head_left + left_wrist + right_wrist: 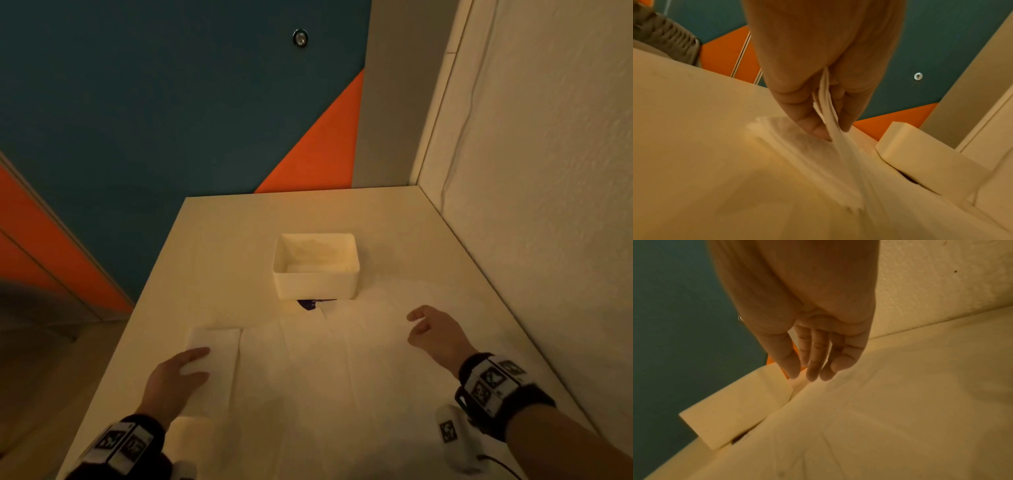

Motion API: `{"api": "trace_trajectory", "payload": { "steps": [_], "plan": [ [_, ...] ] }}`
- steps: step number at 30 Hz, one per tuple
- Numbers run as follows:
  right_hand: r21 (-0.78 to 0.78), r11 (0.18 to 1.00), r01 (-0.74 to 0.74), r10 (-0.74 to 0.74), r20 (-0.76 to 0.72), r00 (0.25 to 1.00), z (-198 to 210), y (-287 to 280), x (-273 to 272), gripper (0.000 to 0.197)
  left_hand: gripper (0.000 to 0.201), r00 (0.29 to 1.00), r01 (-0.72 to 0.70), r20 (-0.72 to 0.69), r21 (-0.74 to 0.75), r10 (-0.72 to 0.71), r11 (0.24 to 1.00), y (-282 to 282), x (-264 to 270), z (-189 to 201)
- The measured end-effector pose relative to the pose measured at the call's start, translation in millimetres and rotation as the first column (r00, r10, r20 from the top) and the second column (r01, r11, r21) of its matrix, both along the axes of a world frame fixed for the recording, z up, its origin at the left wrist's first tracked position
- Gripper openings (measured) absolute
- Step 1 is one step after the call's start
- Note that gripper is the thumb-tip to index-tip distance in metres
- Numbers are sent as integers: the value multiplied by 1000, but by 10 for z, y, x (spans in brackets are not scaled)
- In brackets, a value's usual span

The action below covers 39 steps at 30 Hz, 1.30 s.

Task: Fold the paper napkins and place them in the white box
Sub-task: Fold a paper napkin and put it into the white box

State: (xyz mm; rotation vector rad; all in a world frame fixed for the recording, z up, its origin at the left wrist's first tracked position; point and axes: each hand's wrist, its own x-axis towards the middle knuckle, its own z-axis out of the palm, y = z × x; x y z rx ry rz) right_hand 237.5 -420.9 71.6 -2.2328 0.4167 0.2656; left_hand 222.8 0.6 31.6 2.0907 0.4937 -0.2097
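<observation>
The white box (pixel 317 284) stands open at the middle of the table, with something pale inside. White paper napkins (pixel 325 359) lie spread flat in front of it. A folded napkin pile (pixel 219 342) lies at the left. My left hand (pixel 195 359) rests on it. In the left wrist view the left hand (pixel 830 129) pinches a napkin layer (pixel 826 104) between thumb and fingers, lifted off the pile (pixel 807 155). My right hand (pixel 421 325) hovers over the spread napkins at the right, fingers relaxed and holding nothing; the right wrist view shows the hand (pixel 809 368) near the box (pixel 735 405).
The pale table (pixel 222 240) meets a rough white wall (pixel 548 205) along its right side. A blue and orange wall (pixel 171 102) lies beyond the far and left edges. A small dark label (pixel 308 304) peeks out under the box's front.
</observation>
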Motion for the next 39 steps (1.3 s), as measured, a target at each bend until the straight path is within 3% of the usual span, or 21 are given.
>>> {"api": "trace_trajectory", "payload": {
  "steps": [4,9,18,23,26,32,34,36,39],
  "plan": [
    [-169,974,-150,146,-33,989,-96,56,-60,33,36,1000,29,-11,75,-28,997,34,-9,-102],
    [-370,847,-381,349,-154,925,-164,165,-163,67,38,999,45,5,125,-45,991,34,-19,-123],
    [-387,795,-468,425,-195,884,-241,117,-266,98,40,997,78,5,166,-80,983,2,-28,-54],
    [-421,760,-494,453,-201,868,-302,99,-288,104,41,995,98,-7,194,-98,976,-28,-22,-46],
    [-420,777,-469,444,-163,881,-349,78,-303,91,43,994,108,-4,231,-110,967,-32,-17,-79],
    [-358,856,-373,416,47,908,-314,64,-323,26,38,983,181,-62,403,-170,897,-65,8,-141],
    [-321,898,-300,356,131,925,-283,70,-314,33,35,981,192,-110,512,-158,837,-46,20,-138],
    [-273,935,-227,273,143,951,-220,90,-302,25,35,976,210,-168,566,-137,797,-51,19,-101],
    [-208,966,-153,191,176,966,-186,88,-283,4,35,978,178,-187,539,-89,823,-116,13,-39]
  ]
}}
